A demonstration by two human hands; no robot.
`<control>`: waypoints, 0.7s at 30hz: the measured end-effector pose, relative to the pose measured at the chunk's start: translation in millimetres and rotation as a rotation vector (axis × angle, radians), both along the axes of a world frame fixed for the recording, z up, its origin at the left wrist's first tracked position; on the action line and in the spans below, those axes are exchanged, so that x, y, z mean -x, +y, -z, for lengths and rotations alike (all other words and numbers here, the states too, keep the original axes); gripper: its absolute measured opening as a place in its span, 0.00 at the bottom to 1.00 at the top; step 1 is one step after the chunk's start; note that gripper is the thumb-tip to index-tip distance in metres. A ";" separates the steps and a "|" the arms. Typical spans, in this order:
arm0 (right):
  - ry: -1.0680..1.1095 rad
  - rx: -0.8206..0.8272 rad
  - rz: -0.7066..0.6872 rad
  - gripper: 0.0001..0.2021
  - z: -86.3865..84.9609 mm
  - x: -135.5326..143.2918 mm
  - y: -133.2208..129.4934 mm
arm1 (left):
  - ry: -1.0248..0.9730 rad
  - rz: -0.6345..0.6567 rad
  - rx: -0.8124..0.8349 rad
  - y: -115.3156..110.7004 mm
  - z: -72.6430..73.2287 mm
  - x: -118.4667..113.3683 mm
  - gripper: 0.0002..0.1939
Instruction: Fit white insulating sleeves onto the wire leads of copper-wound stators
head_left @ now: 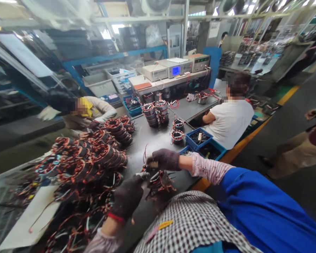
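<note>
A motor stator (160,183) with reddish copper windings and loose lead wires sits on the dark bench close to my body. My left hand (128,196), in a dark glove with a red cuff, is at its left side, fingers pinched at its upper edge; what lies between them is blurred. Above the stator my right hand (165,160), also gloved, has its fingers closed on thin lead wires (145,151) that stick up past the fingertips. The far side of the stator is partly hidden by both hands.
Stacked stators (94,154) crowd the left side, with further stacks (155,114) toward the back. Blue bins (198,138) hold dark parts at the right edge. Test instruments (176,68) stand on a shelf. Co-workers sit at the left (89,109) and right (230,116).
</note>
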State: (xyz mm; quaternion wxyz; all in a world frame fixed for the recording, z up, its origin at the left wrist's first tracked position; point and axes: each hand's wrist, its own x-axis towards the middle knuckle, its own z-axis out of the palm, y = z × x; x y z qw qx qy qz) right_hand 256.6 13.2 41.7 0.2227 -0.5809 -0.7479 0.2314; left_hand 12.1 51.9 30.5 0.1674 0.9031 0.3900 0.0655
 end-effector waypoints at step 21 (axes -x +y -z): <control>0.752 0.122 0.178 0.05 13.3 16.2 -22.2 | -0.978 -0.255 1.160 20.4 15.9 6.2 0.41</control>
